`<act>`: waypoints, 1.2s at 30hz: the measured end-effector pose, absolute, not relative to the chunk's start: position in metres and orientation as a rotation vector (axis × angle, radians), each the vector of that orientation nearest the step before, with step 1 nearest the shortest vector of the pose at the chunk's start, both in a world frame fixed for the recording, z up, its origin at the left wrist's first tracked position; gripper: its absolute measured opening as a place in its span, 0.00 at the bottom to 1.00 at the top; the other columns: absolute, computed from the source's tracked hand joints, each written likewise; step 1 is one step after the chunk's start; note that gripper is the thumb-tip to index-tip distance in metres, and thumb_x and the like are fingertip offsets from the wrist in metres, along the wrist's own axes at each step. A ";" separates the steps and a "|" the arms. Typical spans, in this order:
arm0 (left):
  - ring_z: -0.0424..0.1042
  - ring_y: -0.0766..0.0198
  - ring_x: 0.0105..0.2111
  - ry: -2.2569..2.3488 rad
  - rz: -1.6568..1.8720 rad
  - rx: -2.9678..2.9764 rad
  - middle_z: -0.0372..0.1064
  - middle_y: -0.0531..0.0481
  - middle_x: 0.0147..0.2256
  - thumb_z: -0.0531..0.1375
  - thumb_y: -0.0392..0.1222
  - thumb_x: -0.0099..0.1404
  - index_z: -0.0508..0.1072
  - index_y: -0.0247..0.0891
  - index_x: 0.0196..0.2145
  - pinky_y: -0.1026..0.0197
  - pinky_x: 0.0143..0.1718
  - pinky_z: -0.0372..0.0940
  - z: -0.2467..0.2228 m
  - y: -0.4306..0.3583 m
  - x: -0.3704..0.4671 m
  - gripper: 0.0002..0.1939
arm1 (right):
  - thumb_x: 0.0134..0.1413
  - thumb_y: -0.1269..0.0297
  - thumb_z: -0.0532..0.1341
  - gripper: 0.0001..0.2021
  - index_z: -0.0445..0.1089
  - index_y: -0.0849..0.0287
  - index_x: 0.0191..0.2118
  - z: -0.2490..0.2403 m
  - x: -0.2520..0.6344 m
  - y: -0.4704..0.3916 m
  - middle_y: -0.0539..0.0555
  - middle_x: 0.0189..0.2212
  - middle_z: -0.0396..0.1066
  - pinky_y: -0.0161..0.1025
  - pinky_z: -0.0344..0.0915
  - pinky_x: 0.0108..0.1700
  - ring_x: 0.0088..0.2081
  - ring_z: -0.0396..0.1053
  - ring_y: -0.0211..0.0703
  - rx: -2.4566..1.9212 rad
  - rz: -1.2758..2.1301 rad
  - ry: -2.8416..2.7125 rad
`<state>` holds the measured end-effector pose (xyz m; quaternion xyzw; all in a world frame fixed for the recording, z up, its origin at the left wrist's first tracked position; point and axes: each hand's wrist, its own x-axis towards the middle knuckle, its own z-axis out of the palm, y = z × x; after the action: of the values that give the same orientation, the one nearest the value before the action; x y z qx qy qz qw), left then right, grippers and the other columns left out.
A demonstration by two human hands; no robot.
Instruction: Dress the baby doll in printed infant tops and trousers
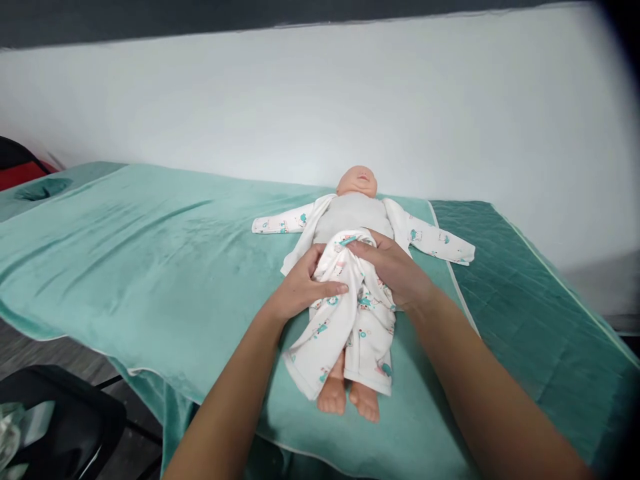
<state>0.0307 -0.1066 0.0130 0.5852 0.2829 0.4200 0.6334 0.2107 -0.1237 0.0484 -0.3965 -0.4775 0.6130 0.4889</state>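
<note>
A baby doll (357, 181) lies on its back with its head toward the wall and its bare feet (332, 395) toward me. White patterned baby trousers (345, 320) cover its legs. An open white patterned top (440, 241) is spread on either side of its pale grey torso, sleeves stretched outward. My left hand (306, 283) grips the trousers at the left side, thumb lying over the cloth. At the waist, my right hand (387, 265) pinches the bunched fabric. The doll's hips are hidden under cloth and hands.
A teal cover (150, 267) drapes the bed, with a darker quilted pad (520, 300) on the right. Behind stands a white wall (225, 107). A black chair (60, 420) with light items on it is at lower left. A black and red object (23, 167) sits at far left.
</note>
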 end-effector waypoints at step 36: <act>0.63 0.66 0.24 0.996 0.843 0.749 0.69 0.49 0.27 0.61 0.56 0.62 0.76 0.36 0.34 0.64 0.25 0.59 0.070 -0.254 0.031 0.18 | 0.40 0.56 0.70 0.19 0.75 0.60 0.39 0.060 0.238 -0.128 0.51 0.37 0.74 0.37 0.63 0.43 0.42 0.69 0.45 -0.955 1.267 -2.196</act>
<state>0.0307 -0.2542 0.0698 0.3402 0.4522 0.3831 0.7301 0.2381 -0.1285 0.0601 -0.3443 -0.7918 0.4566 0.2144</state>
